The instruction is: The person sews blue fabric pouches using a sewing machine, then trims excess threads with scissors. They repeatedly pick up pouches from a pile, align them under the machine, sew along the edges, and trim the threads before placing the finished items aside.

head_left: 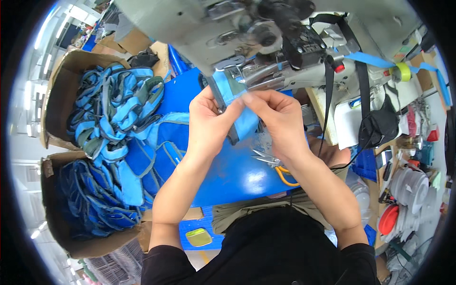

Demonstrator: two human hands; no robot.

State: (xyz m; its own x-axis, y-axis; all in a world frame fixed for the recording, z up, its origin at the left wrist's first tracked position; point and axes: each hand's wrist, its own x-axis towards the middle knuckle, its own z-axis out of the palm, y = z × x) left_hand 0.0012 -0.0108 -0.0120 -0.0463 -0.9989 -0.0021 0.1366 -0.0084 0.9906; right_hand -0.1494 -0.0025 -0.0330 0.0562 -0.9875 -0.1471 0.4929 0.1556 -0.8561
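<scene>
Both hands pinch a light blue fabric piece (244, 122) edged with dark trim, held just below the sewing machine's metal arm (266, 81). My left hand (209, 118) grips it from the left, thumb on the blue cloth beside the dark edge. My right hand (282, 121) pinches it from the right with thumb and index finger near the left thumb. Beneath my hands, scissors (282, 173) with orange-yellow handles lie on the blue tabletop (235, 183). The upper end of the held piece reaches up to the machine's presser area, where its exact contact cannot be made out.
At left, two cardboard boxes (53, 114) hold blue and grey-green fabric strips, some spilling onto the table. The sewing machine (185, 23) fills the top. Black straps (363, 85) and a blue tape (361, 57) hang at right, beside shelves with spools and a red disc (387, 219).
</scene>
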